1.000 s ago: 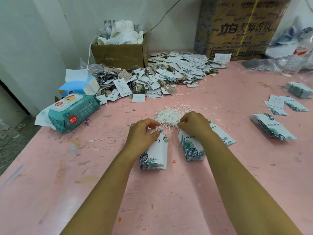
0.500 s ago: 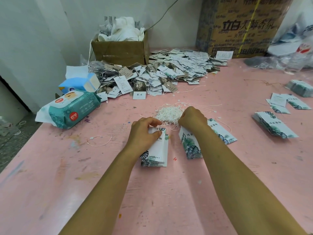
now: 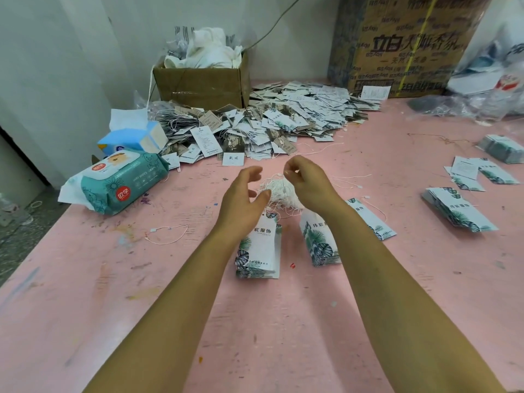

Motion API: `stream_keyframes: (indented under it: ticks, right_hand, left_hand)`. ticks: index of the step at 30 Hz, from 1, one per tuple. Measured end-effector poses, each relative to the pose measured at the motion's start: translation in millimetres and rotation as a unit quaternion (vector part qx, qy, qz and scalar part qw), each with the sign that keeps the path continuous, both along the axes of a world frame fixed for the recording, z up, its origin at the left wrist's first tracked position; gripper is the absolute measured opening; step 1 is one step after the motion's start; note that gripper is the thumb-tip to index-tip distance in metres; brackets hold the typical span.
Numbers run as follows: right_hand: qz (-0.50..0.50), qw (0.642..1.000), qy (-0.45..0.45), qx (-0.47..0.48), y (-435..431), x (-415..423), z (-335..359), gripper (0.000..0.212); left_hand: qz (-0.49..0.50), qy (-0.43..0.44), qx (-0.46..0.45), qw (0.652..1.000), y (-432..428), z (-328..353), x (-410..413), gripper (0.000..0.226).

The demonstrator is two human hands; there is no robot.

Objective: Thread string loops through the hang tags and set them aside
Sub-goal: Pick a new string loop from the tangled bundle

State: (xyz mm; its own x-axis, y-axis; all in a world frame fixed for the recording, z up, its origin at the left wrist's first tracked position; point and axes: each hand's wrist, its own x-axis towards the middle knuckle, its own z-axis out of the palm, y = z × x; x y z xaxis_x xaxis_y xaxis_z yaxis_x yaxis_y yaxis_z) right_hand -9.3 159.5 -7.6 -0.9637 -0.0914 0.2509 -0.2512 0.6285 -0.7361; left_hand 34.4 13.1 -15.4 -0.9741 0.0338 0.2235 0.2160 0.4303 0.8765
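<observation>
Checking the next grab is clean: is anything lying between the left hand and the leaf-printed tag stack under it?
Nothing visible does. The left hand hovers with relaxed fingers just above the white leaf-printed paper tag stack; only a few thin strands from the tangled white string bundle, which the right hand pinches, reach its top edge.

"立白" printed on large carton [image 3: 397, 61]; "辰服饰" on hang tag stack [image 3: 261, 245].
</observation>
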Motion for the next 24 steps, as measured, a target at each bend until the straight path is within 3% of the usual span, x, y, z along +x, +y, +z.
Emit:
stream_keyframes:
  ticks: [4,13,19,24]
  right_hand:
    - [0.046,0.997,0.018,-0.058,-6,7,10,0.014]
    - [0.002,0.998,0.060,-0.029,5,14,14,0.013]
    - [0.014,0.991,0.029,0.128,22,18,9,0.020]
    - [-0.041,0.970,0.040,0.235,41,23,-2,0.018]
  left_hand:
    - [-0.035,-0.018,0.048,0.998,9,11,-10,0.028]
    - [-0.035,-0.024,0.093,0.995,4,10,-14,0.008]
    - [-0.013,-0.020,0.057,0.998,-5,7,-11,0.016]
    - [-0.012,-0.019,0.036,0.999,-10,9,-8,0.011]
